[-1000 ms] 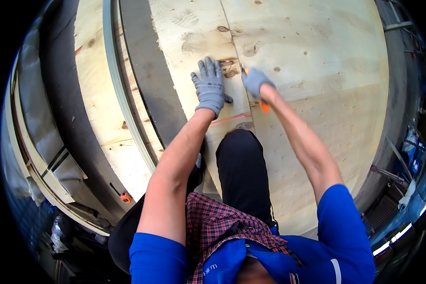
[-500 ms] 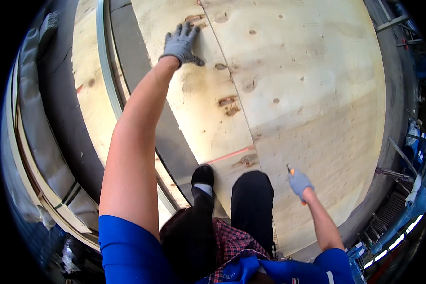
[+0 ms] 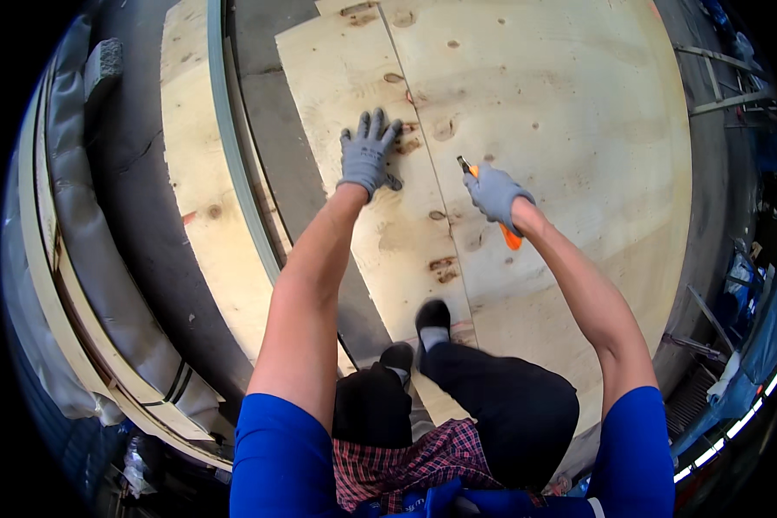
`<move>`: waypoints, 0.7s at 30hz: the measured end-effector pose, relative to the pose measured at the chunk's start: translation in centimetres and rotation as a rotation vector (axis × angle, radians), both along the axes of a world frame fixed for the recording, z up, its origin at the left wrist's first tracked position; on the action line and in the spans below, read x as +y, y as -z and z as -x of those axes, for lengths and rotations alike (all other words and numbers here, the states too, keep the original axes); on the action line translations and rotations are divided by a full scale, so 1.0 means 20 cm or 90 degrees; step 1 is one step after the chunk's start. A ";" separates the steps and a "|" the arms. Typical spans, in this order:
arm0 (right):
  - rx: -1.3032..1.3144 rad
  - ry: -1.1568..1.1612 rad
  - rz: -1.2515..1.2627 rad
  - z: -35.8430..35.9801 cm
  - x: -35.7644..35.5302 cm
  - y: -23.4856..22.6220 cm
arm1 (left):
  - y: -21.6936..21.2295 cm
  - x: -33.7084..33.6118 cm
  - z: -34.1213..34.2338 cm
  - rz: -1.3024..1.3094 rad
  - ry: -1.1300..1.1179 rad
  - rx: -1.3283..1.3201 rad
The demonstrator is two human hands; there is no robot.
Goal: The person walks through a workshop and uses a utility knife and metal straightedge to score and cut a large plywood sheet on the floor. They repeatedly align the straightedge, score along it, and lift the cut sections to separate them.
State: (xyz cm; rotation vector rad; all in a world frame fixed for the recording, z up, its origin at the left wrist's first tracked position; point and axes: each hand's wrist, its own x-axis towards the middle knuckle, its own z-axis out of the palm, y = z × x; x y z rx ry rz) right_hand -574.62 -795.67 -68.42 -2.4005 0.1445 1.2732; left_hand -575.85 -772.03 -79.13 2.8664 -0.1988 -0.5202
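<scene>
My left hand (image 3: 367, 155), in a grey glove, lies flat with fingers spread on a narrow strip of plywood (image 3: 380, 259). To its right, my right hand (image 3: 495, 192), also gloved, is closed around an orange-handled utility knife (image 3: 512, 238). The knife's dark metal tip points up and to the left, over the large plywood sheet (image 3: 570, 173). Whether the tip touches the wood I cannot tell. A straight seam runs between strip and sheet, passing between my hands. Dark knots mark the wood along this line.
A long grey-green metal bar (image 3: 233, 155) and another plywood piece (image 3: 198, 190) lie left of the strip. Farther left are a padded grey roll (image 3: 104, 216) and a concrete block (image 3: 104, 67). My shoes (image 3: 432, 316) rest near the strip's near end. Metal frames (image 3: 721, 78) stand at the right.
My right hand has swung up and left with the knife, from beside my knee to near the seam. The view has shifted forward; my left hand still lies flat on the strip. My feet have moved closer together.
</scene>
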 end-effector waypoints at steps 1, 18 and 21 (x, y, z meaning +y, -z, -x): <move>0.018 0.035 -0.006 -0.12 0.09 0.05 | 0.05 0.01 0.00 -0.010 0.005 -0.010; -0.124 -0.135 -0.053 -1.54 0.93 0.67 | 0.25 0.52 -0.86 -0.015 -0.079 -0.252; -0.071 -0.067 -0.094 -1.60 0.93 0.73 | 0.28 0.52 -0.89 0.012 -0.063 -0.247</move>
